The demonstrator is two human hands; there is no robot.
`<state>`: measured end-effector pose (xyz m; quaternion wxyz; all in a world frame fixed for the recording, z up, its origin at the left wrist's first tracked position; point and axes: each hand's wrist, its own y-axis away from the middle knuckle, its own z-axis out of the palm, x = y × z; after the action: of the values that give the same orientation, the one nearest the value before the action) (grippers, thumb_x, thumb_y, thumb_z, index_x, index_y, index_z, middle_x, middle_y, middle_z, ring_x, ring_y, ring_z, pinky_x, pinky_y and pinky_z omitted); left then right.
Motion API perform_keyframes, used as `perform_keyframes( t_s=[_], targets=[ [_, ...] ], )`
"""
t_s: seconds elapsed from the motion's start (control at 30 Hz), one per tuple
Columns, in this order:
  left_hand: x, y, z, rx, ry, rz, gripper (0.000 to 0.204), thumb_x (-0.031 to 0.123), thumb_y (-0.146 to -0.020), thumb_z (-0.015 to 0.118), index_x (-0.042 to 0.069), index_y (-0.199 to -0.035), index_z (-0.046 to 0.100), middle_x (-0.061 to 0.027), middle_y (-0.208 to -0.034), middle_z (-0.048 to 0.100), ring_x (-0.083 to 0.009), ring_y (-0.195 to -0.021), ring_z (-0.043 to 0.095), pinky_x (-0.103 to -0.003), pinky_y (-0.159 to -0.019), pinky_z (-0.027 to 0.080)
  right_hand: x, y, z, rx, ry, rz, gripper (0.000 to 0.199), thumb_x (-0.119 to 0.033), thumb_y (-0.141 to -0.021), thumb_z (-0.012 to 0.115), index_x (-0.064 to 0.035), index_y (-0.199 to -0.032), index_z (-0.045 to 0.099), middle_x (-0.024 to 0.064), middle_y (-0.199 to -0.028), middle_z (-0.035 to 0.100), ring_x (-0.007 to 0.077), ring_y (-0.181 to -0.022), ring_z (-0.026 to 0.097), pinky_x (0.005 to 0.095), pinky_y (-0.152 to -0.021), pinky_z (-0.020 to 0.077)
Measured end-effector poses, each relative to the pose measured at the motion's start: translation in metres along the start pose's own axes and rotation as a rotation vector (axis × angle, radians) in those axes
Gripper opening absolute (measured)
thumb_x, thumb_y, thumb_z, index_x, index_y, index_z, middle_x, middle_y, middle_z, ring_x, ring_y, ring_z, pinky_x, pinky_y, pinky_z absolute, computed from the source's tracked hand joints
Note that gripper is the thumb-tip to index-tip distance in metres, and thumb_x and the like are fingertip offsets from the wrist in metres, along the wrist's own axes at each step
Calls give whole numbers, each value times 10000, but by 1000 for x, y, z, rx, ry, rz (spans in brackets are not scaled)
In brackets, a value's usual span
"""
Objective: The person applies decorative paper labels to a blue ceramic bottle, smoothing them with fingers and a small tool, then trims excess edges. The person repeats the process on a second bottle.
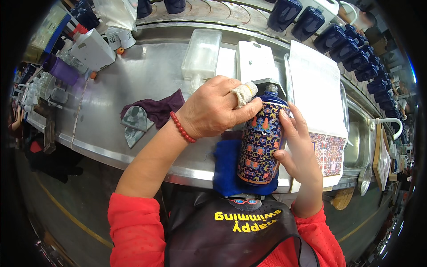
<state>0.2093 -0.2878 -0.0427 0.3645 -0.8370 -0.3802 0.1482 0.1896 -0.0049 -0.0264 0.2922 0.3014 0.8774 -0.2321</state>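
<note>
A dark blue glass bottle (261,142) with a colourful floral pattern lies tilted over a folded blue cloth (225,164) at the counter's front edge, neck pointing away. Around its right side curls my right hand (302,147), thumb and fingertips on the pattern. My left hand (213,107), with a red bead bracelet, is closed at the bottle's left shoulder, its thumb against the patterned edge. A whitish wrap (244,94) covers one of its fingers. Whatever its curled fingers hold, if anything, is hidden. To its left, a marbled grey-green scraper piece (134,122) rests by a dark purple cloth (161,109).
Beyond my hands lie a clear glass bottle (202,53) and a white box-shaped container (255,60). Patterned sheets (327,153) and white paper (316,84) are on the right, before a sink (358,138). Several blue bottles (344,46) line a conveyor (213,13).
</note>
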Motion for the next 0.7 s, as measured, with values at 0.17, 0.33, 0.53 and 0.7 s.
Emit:
perform_keyframes(
  t_s=[0.17,0.33,0.53,0.7],
  targets=[
    [0,-1,1,20,7,7,320,133,-861,657,174,-1174,709,-57,-1093,712,-235,-956,686,-365,-791,551,0,0,1,7,-16,6,754,-495,-899,730,-107,-1509,515,280,-1582,341,407,-1279,541,479,-1029,505],
    [1,1,-2,0,3,-14,367,128,-847,670,181,-1208,715,-54,-1066,715,-234,-945,677,-364,-799,549,0,1,2,12,-5,5,753,-496,-898,730,-110,-1508,517,280,-1583,342,408,-1282,541,482,-1033,501],
    [9,6,3,25,-29,-34,441,138,-838,679,186,-1275,717,-57,-1073,710,-230,-947,664,-357,-836,541,-1,1,1,10,1,6,754,-501,-899,725,-106,-1507,517,280,-1587,336,408,-1282,540,484,-1039,496],
    [12,12,6,10,-10,-114,471,130,-849,658,173,-1316,703,-80,-1096,710,-248,-960,663,-378,-849,543,-1,3,2,-4,-23,23,769,-523,-941,668,-78,-1535,468,285,-1592,324,421,-1350,491,484,-1076,468]
  ],
)
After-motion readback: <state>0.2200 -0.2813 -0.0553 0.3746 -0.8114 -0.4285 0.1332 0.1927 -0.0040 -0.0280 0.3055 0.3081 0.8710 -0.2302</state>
